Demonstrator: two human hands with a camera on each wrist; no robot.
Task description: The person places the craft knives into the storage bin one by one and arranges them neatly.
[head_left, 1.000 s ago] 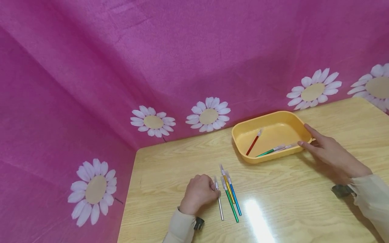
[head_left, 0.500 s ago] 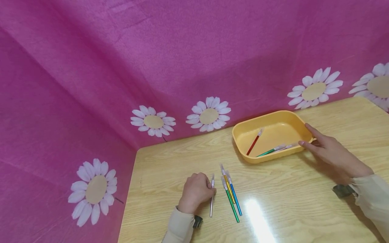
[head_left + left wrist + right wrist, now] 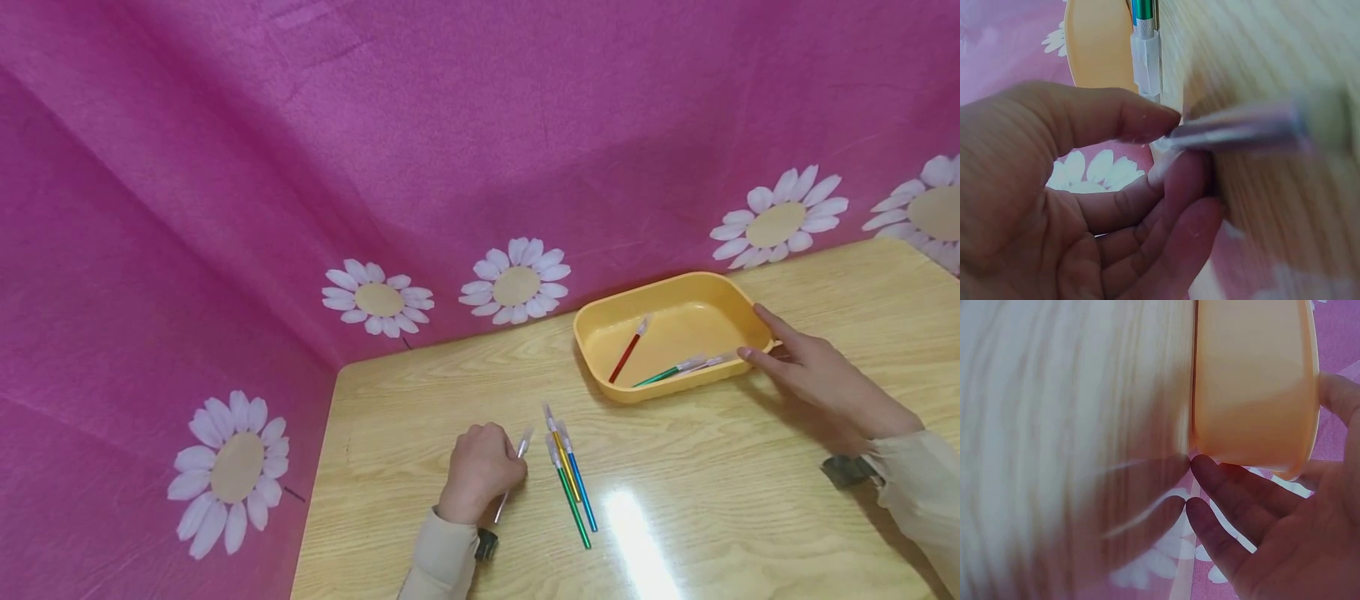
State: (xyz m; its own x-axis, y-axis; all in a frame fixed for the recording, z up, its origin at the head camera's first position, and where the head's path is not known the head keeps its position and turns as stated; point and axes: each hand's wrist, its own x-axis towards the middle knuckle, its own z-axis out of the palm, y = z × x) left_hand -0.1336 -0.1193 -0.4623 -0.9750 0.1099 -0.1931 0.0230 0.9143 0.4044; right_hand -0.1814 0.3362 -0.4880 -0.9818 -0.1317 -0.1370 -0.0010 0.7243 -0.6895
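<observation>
My left hand (image 3: 482,472) pinches a silver pen (image 3: 522,446) between thumb and fingertips, low over the wooden table. In the left wrist view the hand (image 3: 1116,187) holds the blurred pen barrel (image 3: 1241,134), which points right. Just right of it lie a green pen (image 3: 573,507), a yellow pen (image 3: 564,467) and a blue pen (image 3: 582,493), close together. My right hand (image 3: 836,383) holds the right end of a yellow tray (image 3: 636,395), thumb and fingers spread about its corner. In the right wrist view, fingertips of this hand (image 3: 1279,525) touch the table beside the tray (image 3: 1254,381).
Inside the tray lie a red pen (image 3: 625,357), a green pen (image 3: 660,377) and a pale one (image 3: 702,365). The tray stands at the table's back edge, near a pink cloth (image 3: 600,125) with white flowers. A bright reflection shows on the table (image 3: 720,500) at the front.
The silver pen has moved left, away from the other pens, in my left hand, and its lower end has swung left. My right hand and the tray have hardly moved.
</observation>
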